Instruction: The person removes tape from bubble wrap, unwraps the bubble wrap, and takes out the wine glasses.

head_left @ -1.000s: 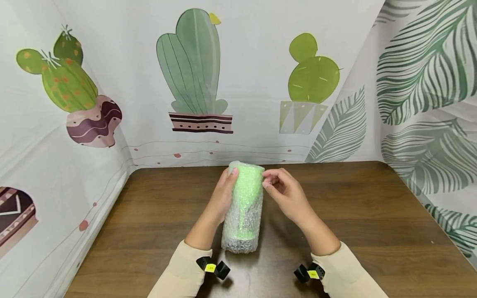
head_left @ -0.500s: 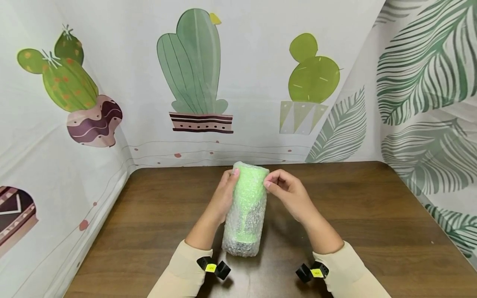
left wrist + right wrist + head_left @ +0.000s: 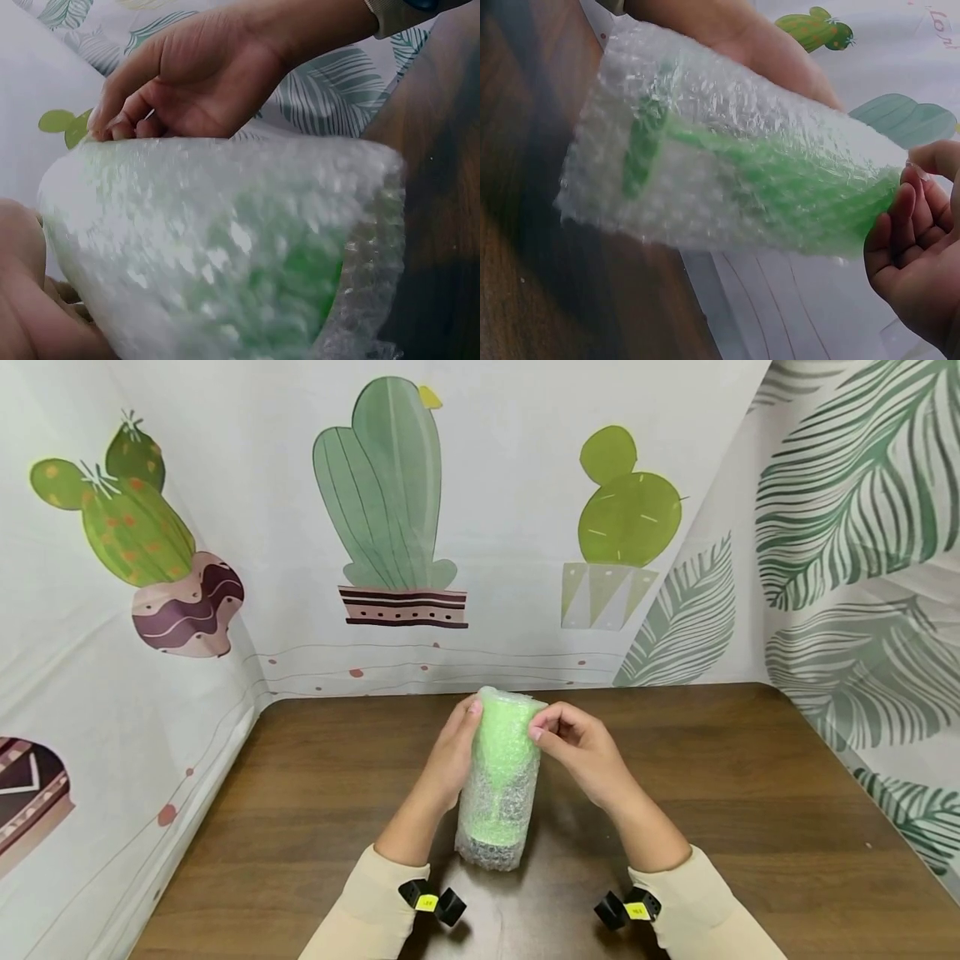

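Note:
A green goblet (image 3: 780,184), its bowl, stem and flat foot showing through, is wrapped in clear bubble wrap (image 3: 501,777). The bundle is held tilted over the brown table, with its foot end toward the person. My left hand (image 3: 448,750) grips the left side near the bowl end, thumb along the front; most of its fingers are hidden behind. At the upper right edge, my right hand (image 3: 581,753) pinches the wrap between thumb and index finger. The right wrist view shows its other fingers curled beside the wrap.
The wooden table (image 3: 322,793) spreads out on both sides. Behind it hangs a white cloth (image 3: 517,527) printed with cacti and leaves, and the cloth also lines the sides. A small black camera (image 3: 450,907) sits on each wrist.
The wrapped goblet has shifted a little to the right, along with my left hand. My right thumb and index finger have come together on the edge of the wrap.

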Demonstrator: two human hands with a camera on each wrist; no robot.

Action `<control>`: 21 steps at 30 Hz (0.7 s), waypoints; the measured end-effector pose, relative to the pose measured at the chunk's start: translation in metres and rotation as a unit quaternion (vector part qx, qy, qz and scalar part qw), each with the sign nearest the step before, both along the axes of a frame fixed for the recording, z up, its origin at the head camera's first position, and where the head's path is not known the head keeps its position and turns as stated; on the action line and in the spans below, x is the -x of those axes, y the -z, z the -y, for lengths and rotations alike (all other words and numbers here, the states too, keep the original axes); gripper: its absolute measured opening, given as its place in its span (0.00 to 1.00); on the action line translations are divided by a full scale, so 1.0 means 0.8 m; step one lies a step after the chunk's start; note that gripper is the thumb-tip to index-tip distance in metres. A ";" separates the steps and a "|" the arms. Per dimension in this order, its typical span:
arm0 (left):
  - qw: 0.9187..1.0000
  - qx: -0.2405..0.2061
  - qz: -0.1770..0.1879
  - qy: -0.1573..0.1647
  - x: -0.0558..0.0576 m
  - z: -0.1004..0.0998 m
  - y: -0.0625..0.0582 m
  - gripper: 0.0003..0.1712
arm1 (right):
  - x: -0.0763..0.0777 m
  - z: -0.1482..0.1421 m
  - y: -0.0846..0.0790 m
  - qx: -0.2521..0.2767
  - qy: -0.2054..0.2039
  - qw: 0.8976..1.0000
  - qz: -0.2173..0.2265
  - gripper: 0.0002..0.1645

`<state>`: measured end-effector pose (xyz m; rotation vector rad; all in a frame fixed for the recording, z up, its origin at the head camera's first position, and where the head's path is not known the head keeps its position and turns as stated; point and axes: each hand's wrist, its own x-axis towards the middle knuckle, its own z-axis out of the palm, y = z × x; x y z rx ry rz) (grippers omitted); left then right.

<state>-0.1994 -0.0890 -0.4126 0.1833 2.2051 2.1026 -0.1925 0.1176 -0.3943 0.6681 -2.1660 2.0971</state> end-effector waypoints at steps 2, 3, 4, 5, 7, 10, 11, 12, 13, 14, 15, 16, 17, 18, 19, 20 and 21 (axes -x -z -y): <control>1.000 0.003 -0.005 0.008 -0.001 -0.002 0.000 0.36 | 0.000 0.001 0.000 -0.009 0.003 1.000 -0.007 0.05; 1.000 0.005 -0.006 0.011 -0.002 -0.003 0.001 0.36 | 0.000 0.001 0.000 -0.015 0.005 1.000 -0.011 0.04; 1.000 0.008 -0.006 0.014 -0.003 -0.005 0.000 0.37 | 0.000 0.002 0.000 -0.021 0.007 1.000 -0.015 0.04; 1.000 0.013 -0.006 0.017 -0.004 -0.006 0.000 0.37 | 0.000 0.002 0.001 -0.027 0.009 0.999 -0.018 0.03; 1.000 0.015 -0.004 0.025 -0.005 -0.007 0.000 0.38 | 0.000 0.003 0.001 -0.037 0.012 0.999 -0.024 0.02; 0.999 0.016 -0.003 0.030 -0.005 -0.009 -0.001 0.39 | 0.000 0.005 0.002 -0.040 0.012 0.999 -0.027 0.02; 0.999 0.016 -0.003 0.033 -0.006 -0.009 -0.001 0.39 | 0.000 0.005 0.002 -0.040 0.012 0.999 -0.027 0.02; 0.999 0.015 -0.004 0.034 -0.006 -0.009 -0.001 0.39 | 0.000 0.005 0.002 -0.040 0.011 0.999 -0.027 0.02; 0.999 0.013 -0.005 0.034 -0.006 -0.009 0.000 0.39 | 0.000 0.006 0.002 -0.039 0.009 0.999 -0.027 0.02; 0.999 0.011 -0.005 0.034 -0.006 -0.009 0.000 0.39 | 0.000 0.006 0.002 -0.039 0.008 0.999 -0.026 0.02; 0.999 0.012 -0.006 0.034 -0.006 -0.009 0.000 0.39 | -0.001 0.006 0.002 -0.040 0.008 0.999 -0.026 0.02; 0.999 0.011 -0.006 0.035 -0.006 -0.009 0.000 0.39 | -0.001 0.006 0.002 -0.041 0.007 0.999 -0.025 0.02; 0.999 0.011 -0.006 0.035 -0.006 -0.009 0.001 0.39 | -0.001 0.006 0.002 -0.042 0.006 0.999 -0.025 0.02; 0.999 0.012 -0.007 0.035 -0.007 -0.010 0.001 0.38 | -0.001 0.006 0.002 -0.042 0.006 0.999 -0.025 0.02; 0.999 0.012 -0.008 0.035 -0.007 -0.010 0.001 0.38 | -0.001 0.006 0.003 -0.042 0.005 0.999 -0.024 0.02; 0.999 0.014 -0.009 0.034 -0.007 -0.010 0.001 0.38 | -0.001 0.006 0.003 -0.042 0.004 0.999 -0.025 0.02; 0.999 0.015 -0.010 0.034 -0.007 -0.010 0.001 0.38 | -0.001 0.006 0.003 -0.041 0.004 0.999 -0.025 0.02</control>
